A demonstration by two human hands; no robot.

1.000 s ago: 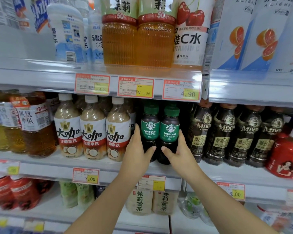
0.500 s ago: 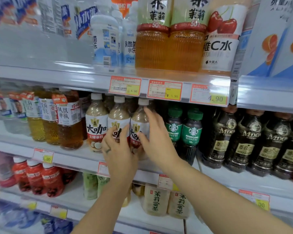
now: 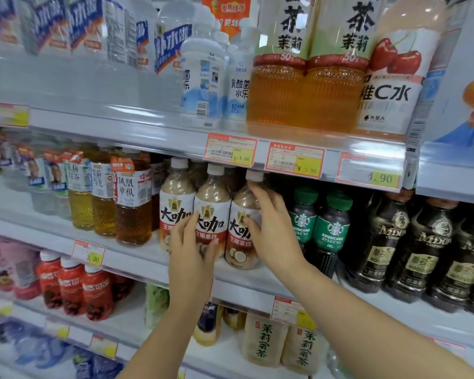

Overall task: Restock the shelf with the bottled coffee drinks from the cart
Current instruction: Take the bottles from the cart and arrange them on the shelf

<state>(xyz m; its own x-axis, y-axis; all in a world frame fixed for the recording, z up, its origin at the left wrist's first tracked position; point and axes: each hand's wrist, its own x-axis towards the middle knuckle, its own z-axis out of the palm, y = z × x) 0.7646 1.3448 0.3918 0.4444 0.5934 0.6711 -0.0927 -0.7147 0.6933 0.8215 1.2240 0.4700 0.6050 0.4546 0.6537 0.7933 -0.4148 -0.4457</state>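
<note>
A second ago both hands were at the two green-capped coffee bottles (image 3: 333, 228). Now they are one group further left. The left hand (image 3: 189, 250) grips the middle milk-coffee bottle (image 3: 212, 201). The right hand (image 3: 271, 228) holds the right milk-coffee bottle (image 3: 240, 247), fingers reaching up near its cap.

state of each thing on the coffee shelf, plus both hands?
left hand, touching middle latte bottle, grip unclear
right hand, gripping right latte bottle
left latte bottle, upright, capped
Americano bottles, upright, capped, untouched
dark coffee bottles, upright, untouched
</note>
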